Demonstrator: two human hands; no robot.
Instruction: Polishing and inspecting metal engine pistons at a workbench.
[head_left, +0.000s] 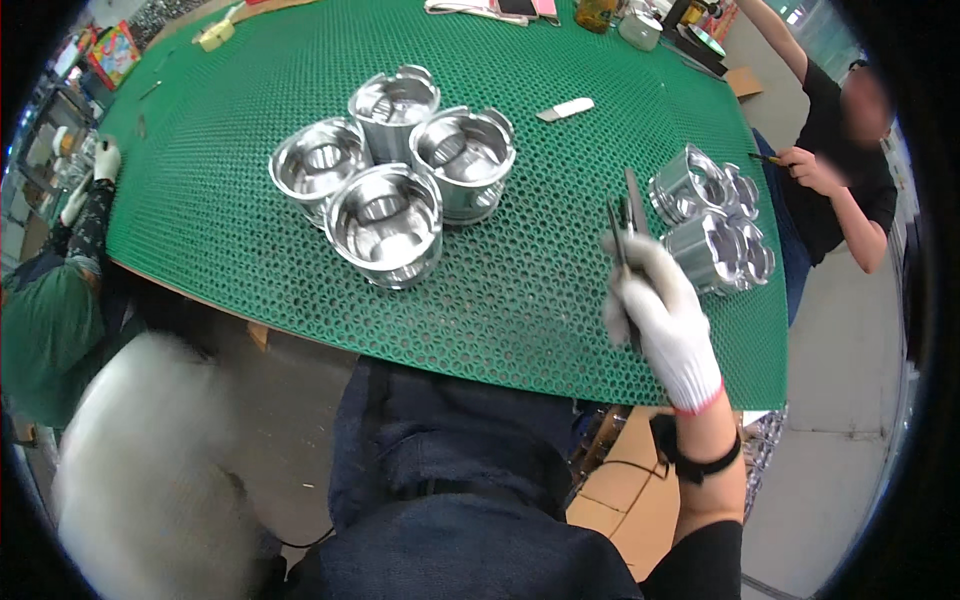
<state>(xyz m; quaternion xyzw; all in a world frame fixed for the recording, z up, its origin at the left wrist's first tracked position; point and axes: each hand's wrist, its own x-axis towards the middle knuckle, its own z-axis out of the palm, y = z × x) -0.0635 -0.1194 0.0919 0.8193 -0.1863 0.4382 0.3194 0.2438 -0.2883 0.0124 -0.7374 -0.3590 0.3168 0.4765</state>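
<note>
My right hand (655, 310), in a white knitted glove with a red cuff, is closed round a dark metal tool (632, 205). Two long narrow prongs stick up from it, spread apart; whether it is pliers or scissors I cannot tell. Just right of that hand, shiny metal pistons (705, 247) lie on their sides. A cluster of several more pistons (385, 232) stands on the green mat with the hollow ends up, left of the tool. My left hand (155, 470), white-gloved, is raised close to the camera at lower left, off the table; blur hides its fingers.
A green perforated mat (540, 320) covers the table. A small white-handled knife (567, 110) lies beyond the pistons. Jars (640, 28) and a phone (518, 8) sit at the far edge, tape (214, 35) far left. One person (850, 150) is at right, another (60, 320) at left.
</note>
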